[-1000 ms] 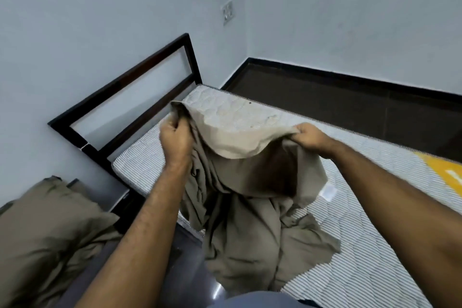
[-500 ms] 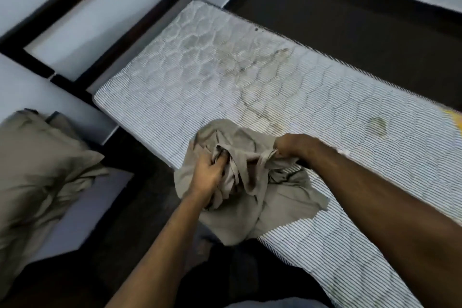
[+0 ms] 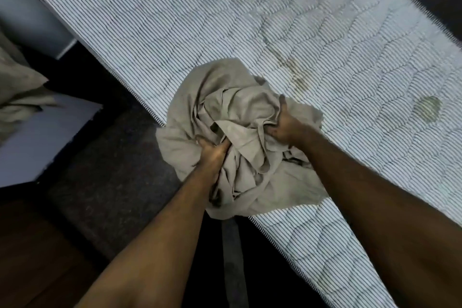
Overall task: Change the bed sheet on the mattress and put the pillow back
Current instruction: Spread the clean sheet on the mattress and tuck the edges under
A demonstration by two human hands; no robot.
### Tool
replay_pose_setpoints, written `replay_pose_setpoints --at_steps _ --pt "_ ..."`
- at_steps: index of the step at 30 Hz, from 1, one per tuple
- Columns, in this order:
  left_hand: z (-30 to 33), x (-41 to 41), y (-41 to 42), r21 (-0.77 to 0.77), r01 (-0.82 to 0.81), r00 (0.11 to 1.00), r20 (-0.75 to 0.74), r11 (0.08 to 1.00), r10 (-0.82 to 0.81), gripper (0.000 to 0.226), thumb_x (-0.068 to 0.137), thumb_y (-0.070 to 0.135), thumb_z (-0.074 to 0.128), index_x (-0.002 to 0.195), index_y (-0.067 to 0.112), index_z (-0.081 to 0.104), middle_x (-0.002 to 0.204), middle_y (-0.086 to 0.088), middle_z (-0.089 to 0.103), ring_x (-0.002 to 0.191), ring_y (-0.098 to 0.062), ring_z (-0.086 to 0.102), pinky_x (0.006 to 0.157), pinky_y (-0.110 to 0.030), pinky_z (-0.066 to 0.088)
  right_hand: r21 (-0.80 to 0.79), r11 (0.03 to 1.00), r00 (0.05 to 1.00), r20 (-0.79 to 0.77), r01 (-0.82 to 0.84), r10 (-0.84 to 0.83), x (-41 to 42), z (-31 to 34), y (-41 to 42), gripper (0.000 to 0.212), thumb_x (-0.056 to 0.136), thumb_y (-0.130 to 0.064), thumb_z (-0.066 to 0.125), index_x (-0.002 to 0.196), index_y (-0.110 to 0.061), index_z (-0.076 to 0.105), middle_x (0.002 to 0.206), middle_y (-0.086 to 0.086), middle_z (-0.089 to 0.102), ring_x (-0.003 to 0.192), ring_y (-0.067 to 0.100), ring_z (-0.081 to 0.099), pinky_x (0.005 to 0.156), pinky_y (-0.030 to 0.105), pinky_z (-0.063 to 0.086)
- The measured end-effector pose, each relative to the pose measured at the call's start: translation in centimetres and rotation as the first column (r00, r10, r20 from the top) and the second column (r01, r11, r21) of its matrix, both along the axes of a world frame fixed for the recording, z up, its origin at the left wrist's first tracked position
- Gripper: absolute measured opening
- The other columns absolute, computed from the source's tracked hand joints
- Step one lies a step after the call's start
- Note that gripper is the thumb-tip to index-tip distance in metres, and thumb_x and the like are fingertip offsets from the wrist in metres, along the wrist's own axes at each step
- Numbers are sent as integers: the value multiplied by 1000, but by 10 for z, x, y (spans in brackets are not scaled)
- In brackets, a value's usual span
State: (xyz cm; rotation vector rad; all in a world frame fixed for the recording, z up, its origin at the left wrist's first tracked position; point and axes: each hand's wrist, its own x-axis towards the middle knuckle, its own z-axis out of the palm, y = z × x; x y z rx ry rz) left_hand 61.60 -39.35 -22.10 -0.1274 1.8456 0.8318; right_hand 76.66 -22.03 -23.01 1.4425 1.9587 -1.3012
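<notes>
At the near edge of the bare striped mattress (image 3: 175, 32), a beige bed sheet (image 3: 232, 107) lies bunched into a crumpled heap, part of it hanging over the side toward the dark floor (image 3: 112, 157). The left hand (image 3: 212, 155) has its fingers curled into the folds at the front of the heap, and the right hand (image 3: 283, 124) clutches the cloth on the other side. A beige pillow (image 3: 17, 90) shows at the far left, off the mattress and well apart from the sheet.

Crumpled beige bed sheet (image 3: 232, 112) bunched at the bare striped mattress (image 3: 175, 7) edge
</notes>
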Motion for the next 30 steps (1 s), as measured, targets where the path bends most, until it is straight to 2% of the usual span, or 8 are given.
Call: replay_pose_setpoints --at_steps 4,6,8,10,14,20,23,30 --pt "-45 1 -9 50 -158 985 80 986 154 136 66 62 86 160 28 -6 150 9 37 133 -17 47 113 -44 42 12 999 992 -120 -48 49 -14 -19 -26 111 89 -32 76 155 6 -5 149 -4 20 152 22 15 126 47 7" --pt "-59 1 -18 19 -175 974 151 984 170 119 64 61 88 158 26 23 149 -1 51 125 -24 59 104 -46 51 -38 999 996 -81 34 -37 -18 -22 -32 89 89 -24 77 153 6 22 148 2 41 147 26 34 120 41 28" --pt "-38 3 -17 82 -214 944 272 973 185 61 84 46 80 134 16 61 126 -10 70 107 -28 71 91 -42 58 -108 992 998 7 65 -65 -22 -12 -39 63 92 -20 72 140 9 43 130 11 56 130 31 53 101 33 42" --pt "-16 9 -16 123 -226 928 330 966 174 34 95 36 70 121 15 71 108 -10 77 94 -26 76 79 -38 62 -73 995 991 -108 66 -74 -25 3 -47 46 93 -13 70 131 9 54 128 21 62 115 27 63 91 25 47" --pt "36 2 -11 262 -232 962 205 937 181 57 84 42 81 133 18 64 116 -4 75 107 -26 72 98 -49 56 7 995 898 -433 98 -85 -27 44 -52 41 91 -5 73 129 2 58 124 17 65 104 -2 65 88 9 48" --pt "139 -21 -4 414 -132 991 30 901 131 21 87 36 79 103 30 65 103 9 74 103 -17 70 96 -36 57 -1 1000 921 -389 29 -27 -46 148 -36 73 77 -60 77 139 -30 53 126 -11 68 118 8 63 102 39 53" --pt "170 -26 -12 438 -156 987 41 885 154 37 73 58 84 100 38 69 107 7 76 108 -21 70 102 -45 53 101 995 937 -346 -8 43 -58 196 -33 78 70 -72 75 132 -29 55 117 -10 70 111 12 66 98 42 54" --pt "207 -54 -25 555 -89 985 -74 827 156 25 81 44 82 95 61 71 119 9 73 114 -17 68 102 -44 54 195 978 952 -281 -71 125 -86 263 -47 46 81 -43 77 120 -21 67 108 3 72 104 22 66 90 37 52"
